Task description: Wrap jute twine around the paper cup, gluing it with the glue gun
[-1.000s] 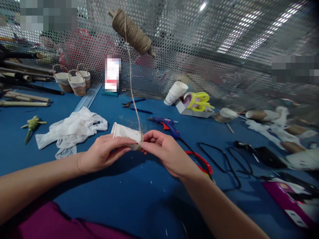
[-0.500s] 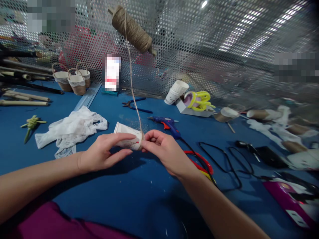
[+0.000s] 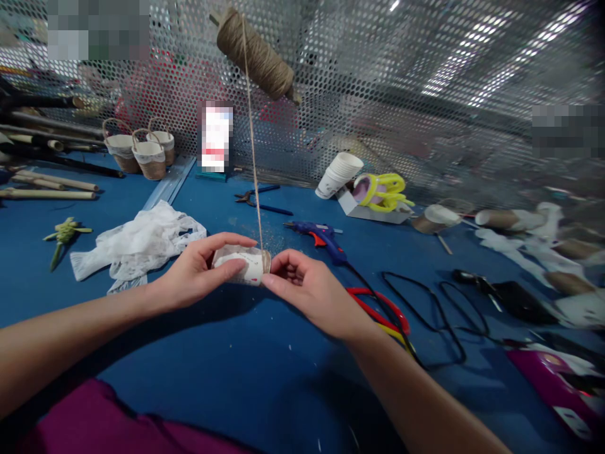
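Observation:
A white paper cup [image 3: 241,268] lies on its side above the blue table, held between my two hands. My left hand [image 3: 201,268] is curled around its rim end, fingers above and thumb across the near side. With thumb and fingertips my right hand [image 3: 307,287] pinches the base end, where a few turns of brown twine [image 3: 266,261] circle the cup. From there the twine [image 3: 255,170] rises taut to a large twine spool [image 3: 255,53] mounted on a rod at the perforated metal panel.
Behind my hands lie a blue glue gun [image 3: 319,238] and pliers [image 3: 262,200]. White lace [image 3: 142,243] is heaped at left, near finished small baskets [image 3: 150,157]. Stacked paper cups [image 3: 339,175] stand at the back. Right of my arm are red-handled scissors [image 3: 380,302] and a black cord [image 3: 425,318].
The cup has rolled and levelled out between my hands. My left hand has shifted its hold, its thumb now lying across the cup. The twine hangs straighter and tighter.

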The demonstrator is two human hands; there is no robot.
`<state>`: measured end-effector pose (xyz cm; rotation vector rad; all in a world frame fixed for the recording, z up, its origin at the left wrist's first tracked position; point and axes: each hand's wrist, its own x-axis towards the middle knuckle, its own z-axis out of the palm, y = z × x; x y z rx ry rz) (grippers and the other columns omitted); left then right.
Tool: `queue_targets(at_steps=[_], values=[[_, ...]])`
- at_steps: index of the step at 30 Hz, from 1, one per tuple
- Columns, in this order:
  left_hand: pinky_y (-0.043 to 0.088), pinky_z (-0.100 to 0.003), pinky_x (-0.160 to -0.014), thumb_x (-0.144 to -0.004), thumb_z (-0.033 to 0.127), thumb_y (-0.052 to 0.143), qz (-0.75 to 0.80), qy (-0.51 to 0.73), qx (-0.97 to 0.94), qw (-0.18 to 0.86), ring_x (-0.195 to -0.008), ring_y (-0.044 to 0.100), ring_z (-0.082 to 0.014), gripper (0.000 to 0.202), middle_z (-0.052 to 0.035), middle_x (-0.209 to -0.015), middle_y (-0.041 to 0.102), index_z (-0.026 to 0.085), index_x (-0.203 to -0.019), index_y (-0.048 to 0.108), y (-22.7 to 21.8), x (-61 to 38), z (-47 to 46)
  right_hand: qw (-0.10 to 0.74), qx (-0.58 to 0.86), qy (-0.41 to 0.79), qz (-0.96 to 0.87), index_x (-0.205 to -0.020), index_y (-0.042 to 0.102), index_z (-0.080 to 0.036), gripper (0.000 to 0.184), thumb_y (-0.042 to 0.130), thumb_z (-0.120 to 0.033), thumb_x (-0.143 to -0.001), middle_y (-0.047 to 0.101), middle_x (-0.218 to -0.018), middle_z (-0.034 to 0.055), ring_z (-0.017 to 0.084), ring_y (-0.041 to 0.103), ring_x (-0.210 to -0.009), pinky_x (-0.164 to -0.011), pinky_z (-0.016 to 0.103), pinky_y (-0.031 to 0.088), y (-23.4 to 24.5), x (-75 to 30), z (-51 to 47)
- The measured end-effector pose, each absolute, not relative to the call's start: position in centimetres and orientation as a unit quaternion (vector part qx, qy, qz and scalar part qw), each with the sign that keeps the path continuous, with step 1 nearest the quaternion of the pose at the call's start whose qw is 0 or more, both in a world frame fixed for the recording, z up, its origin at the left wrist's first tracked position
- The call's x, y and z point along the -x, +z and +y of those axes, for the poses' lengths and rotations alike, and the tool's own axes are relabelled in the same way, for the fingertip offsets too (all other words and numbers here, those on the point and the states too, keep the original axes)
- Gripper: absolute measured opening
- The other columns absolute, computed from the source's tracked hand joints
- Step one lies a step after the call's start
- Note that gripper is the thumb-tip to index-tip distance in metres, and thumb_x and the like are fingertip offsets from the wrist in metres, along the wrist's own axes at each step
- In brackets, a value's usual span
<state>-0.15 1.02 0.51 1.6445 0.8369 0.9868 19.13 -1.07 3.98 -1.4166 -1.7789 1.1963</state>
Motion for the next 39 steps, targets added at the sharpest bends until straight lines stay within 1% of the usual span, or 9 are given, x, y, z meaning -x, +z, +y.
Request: queue_targets(at_steps=[6,11,16,20,25,28,32,36,39], values=[[0.044,-0.021,-0.061,-0.082,0.024,0.051,0.346,0.388,-0.730,0.443,-0.072,0.057,-0.0128,0.027,-0.0055,-0.091,0.065,0.015,-0.107,0.058,0.5,0.1,0.7,0.362,0.528,0.393,-0.660,-0.079,0.059,-0.015,0.027,0.054,-0.042,-0.079,0.058,-0.069,0.0016,0.008,0.047,-0.054,-0.050,0.022,0.040,5.1,-19.6,2.5],[0.045,-0.023,-0.066,-0.082,0.023,0.050,0.330,0.379,-0.742,0.443,-0.077,0.058,-0.0146,0.027,-0.0073,-0.095,0.064,0.013,-0.106,0.057,0.4,0.0,0.6,0.376,0.444,0.478,-0.658,-0.077,0.060,-0.013,0.019,0.052,-0.030,-0.083,0.054,-0.057,-0.0014,0.004,0.040,-0.040,-0.037,0.018,0.033,7.0,-17.5,7.0],[0.044,-0.023,-0.063,-0.082,0.024,0.050,0.334,0.367,-0.734,0.463,-0.073,0.057,-0.0141,0.027,-0.0070,-0.092,0.065,0.013,-0.107,0.057,0.4,-0.1,0.6,0.445,0.419,0.484,-0.626,-0.085,0.057,-0.013,0.009,0.049,-0.011,-0.082,0.057,-0.059,-0.0028,0.005,0.049,-0.042,-0.037,0.017,0.038,7.6,-15.8,8.3],[0.045,-0.025,-0.072,-0.082,0.023,0.052,0.287,0.345,-0.725,0.522,-0.084,0.058,-0.0165,0.026,-0.0083,-0.101,0.063,0.014,-0.105,0.059,0.7,-0.2,0.1,0.307,0.428,0.419,-0.739,-0.089,0.063,-0.013,0.019,0.048,-0.011,-0.078,0.057,-0.057,-0.0039,0.007,0.051,-0.044,-0.041,0.018,0.041,6.2,-16.7,6.2],[0.046,-0.024,-0.065,-0.078,0.021,0.057,0.260,0.280,-0.657,0.650,-0.076,0.058,-0.0154,0.022,-0.0065,-0.092,0.064,0.015,-0.098,0.063,1.8,-0.2,-1.0,0.124,0.378,0.391,-0.830,-0.081,0.069,-0.018,0.023,0.049,-0.008,-0.074,0.070,-0.080,0.0003,0.013,0.062,-0.076,-0.067,0.023,0.046,4.5,-18.3,3.0],[0.047,-0.024,-0.065,-0.076,0.020,0.060,0.242,0.245,-0.627,0.699,-0.074,0.057,-0.0144,0.021,-0.0055,-0.089,0.064,0.016,-0.097,0.065,2.3,-0.2,-1.3,0.067,0.362,0.440,-0.819,-0.082,0.069,-0.018,0.026,0.046,-0.008,-0.076,0.070,-0.080,-0.0007,0.013,0.061,-0.072,-0.061,0.022,0.045,3.7,-18.5,2.0],[0.047,-0.022,-0.064,-0.076,0.019,0.061,0.237,0.221,-0.617,0.717,-0.070,0.057,-0.0124,0.023,-0.0038,-0.083,0.063,0.017,-0.098,0.065,2.3,-0.2,-1.2,0.065,0.361,0.470,-0.803,-0.078,0.068,-0.017,0.022,0.048,-0.008,-0.075,0.069,-0.079,-0.0011,0.012,0.059,-0.070,-0.059,0.021,0.044,2.9,-17.8,1.9],[0.046,-0.022,-0.065,-0.077,0.021,0.060,0.252,0.226,-0.613,0.713,-0.071,0.056,-0.0122,0.023,-0.0040,-0.087,0.063,0.017,-0.099,0.064,1.8,-0.3,-0.9,0.167,0.448,0.473,-0.740,-0.103,0.062,-0.013,0.027,0.048,-0.015,-0.080,0.067,-0.090,0.0049,0.010,0.058,-0.069,-0.065,0.023,0.046,2.7,-17.3,2.8],[0.045,-0.021,-0.064,-0.077,0.020,0.059,0.271,0.248,-0.610,0.702,-0.071,0.055,-0.0119,0.024,-0.0041,-0.086,0.062,0.015,-0.100,0.062,1.6,-0.4,-0.7,0.216,0.508,0.464,-0.693,-0.109,0.057,-0.009,0.031,0.046,-0.022,-0.083,0.065,-0.084,0.0072,0.008,0.052,-0.054,-0.055,0.023,0.044,2.8,-17.8,3.3]])
